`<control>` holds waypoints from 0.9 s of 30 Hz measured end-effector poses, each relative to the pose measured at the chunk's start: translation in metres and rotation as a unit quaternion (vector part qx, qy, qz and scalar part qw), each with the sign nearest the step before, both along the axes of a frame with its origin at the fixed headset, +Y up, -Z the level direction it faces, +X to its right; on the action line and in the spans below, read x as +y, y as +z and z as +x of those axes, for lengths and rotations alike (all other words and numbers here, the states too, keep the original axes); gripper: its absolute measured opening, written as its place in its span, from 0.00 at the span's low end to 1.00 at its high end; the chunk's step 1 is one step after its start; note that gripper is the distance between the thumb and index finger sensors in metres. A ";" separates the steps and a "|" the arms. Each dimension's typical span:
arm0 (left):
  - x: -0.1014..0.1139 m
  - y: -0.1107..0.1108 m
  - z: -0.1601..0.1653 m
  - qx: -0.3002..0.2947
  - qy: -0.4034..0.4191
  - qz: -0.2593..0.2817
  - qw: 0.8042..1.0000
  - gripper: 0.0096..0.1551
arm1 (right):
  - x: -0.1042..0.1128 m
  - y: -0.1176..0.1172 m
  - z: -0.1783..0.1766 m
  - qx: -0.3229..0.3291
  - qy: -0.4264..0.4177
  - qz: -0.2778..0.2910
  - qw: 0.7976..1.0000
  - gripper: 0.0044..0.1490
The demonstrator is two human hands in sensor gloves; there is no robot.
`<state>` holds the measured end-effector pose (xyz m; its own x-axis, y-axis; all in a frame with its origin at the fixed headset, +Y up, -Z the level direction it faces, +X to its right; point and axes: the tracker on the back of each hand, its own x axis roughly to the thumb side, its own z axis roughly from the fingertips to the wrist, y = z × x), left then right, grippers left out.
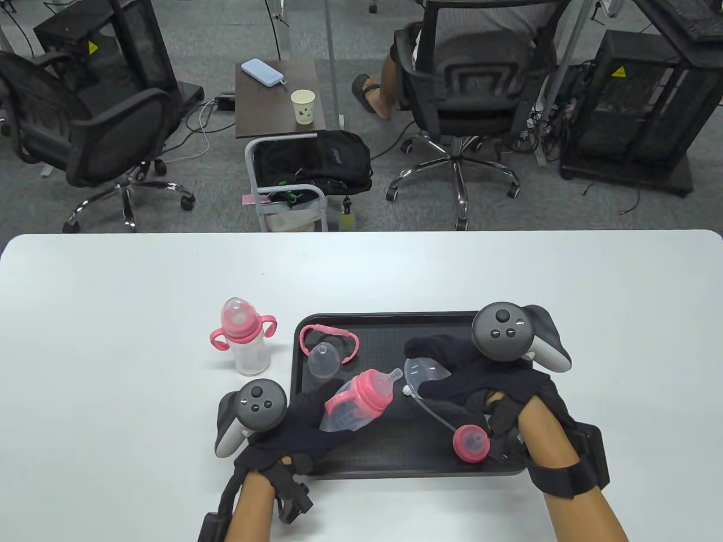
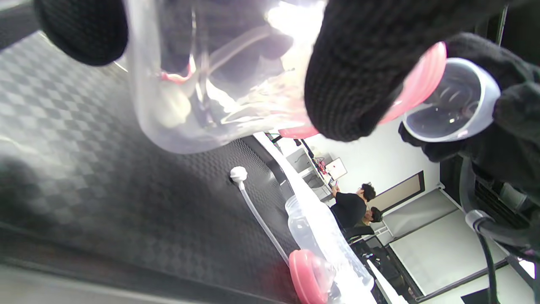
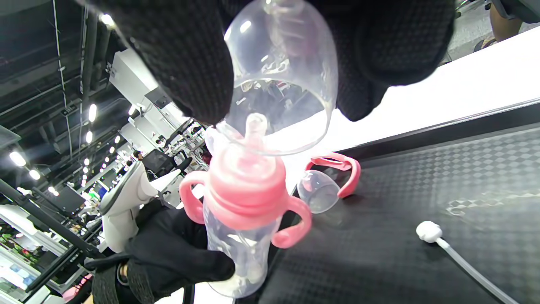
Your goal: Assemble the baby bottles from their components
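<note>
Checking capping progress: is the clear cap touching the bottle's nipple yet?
Cannot tell. In the right wrist view the clear cap overlaps the nipple, with no plain gap or contact.

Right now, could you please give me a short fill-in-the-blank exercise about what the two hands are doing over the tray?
1. The left hand grips a bottle with a collar coloured ____.
2. The right hand holds a clear ____ near the bottle's nipple.
3. A finished bottle stands on the white table, to the ____ of the black tray in the table view.

Missing words: pink; cap; left
</note>
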<state>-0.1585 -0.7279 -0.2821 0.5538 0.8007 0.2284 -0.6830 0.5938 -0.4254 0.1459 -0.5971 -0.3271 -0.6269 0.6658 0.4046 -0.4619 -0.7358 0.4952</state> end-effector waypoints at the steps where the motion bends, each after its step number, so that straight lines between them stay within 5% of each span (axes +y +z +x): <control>1: 0.001 0.001 0.001 -0.003 -0.002 0.000 1.000 0.57 | 0.000 0.000 -0.001 0.001 0.000 -0.002 1.000 0.46; 22: 0.006 0.005 0.012 -0.023 -0.019 0.015 0.999 0.57 | -0.026 -0.002 -0.038 0.054 0.014 -0.058 0.997 0.45; 27: 0.006 0.005 0.011 -0.014 0.003 0.030 0.999 0.56 | -0.031 -0.002 -0.033 0.039 -0.016 -0.065 0.997 0.52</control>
